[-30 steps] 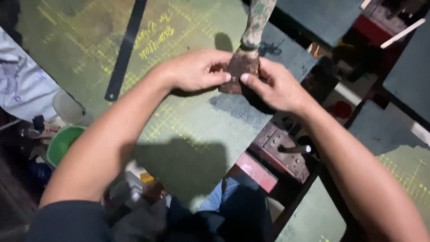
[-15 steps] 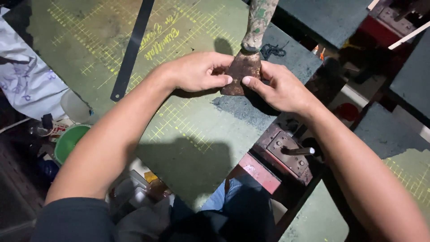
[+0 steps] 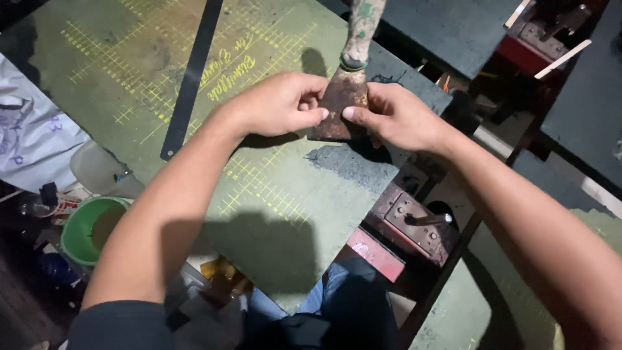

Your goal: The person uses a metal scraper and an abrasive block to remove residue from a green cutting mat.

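Observation:
A rusty scraper (image 3: 341, 97) with a worn, paint-flecked handle (image 3: 361, 29) lies with its blade flat on the green cutting mat (image 3: 194, 116). My left hand (image 3: 278, 104) pinches the blade's left edge with thumb and fingers. My right hand (image 3: 395, 116) pinches the blade's right edge, thumb on top. Both hands grip the blade near the mat's right edge. A dark grey scuffed patch (image 3: 353, 165) marks the mat just below the blade.
A long dark metal ruler (image 3: 191, 78) lies across the mat at the left. A green bowl (image 3: 91, 230) and white cloth (image 3: 32, 139) sit at lower left. A red metal block with a screw (image 3: 414, 220) stands below the mat's right edge. Dark panels (image 3: 453, 26) lie at top right.
The view has shifted slightly. Both hands keep their pinch on the scraper blade in the same spot on the mat.

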